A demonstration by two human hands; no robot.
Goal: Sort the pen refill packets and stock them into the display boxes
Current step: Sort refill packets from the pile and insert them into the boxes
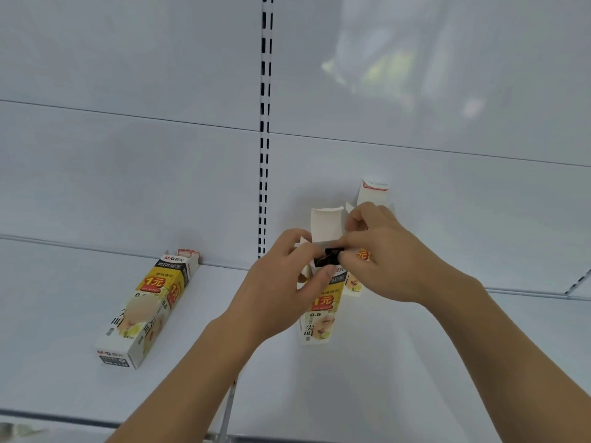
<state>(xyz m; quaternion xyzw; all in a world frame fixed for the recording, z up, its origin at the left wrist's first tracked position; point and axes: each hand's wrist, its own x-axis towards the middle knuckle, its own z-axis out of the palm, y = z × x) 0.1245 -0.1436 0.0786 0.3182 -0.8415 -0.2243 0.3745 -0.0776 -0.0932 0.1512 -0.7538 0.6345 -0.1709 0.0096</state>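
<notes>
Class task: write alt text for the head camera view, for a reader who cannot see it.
Two bare hands, the left hand and the right hand, together pinch a small black item over an open display box standing on a white shelf. A second open box stands behind it, and a third box lies flat to the left.

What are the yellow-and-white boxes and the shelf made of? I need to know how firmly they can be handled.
The yellow-and-white printed display box lying on the left looks like thin glossy printed cardboard: folded edges, a torn-open flap. The open box under the hands looks the same, its flap plain white inside. The white shelf seems painted metal, smooth and faintly reflective.
</notes>
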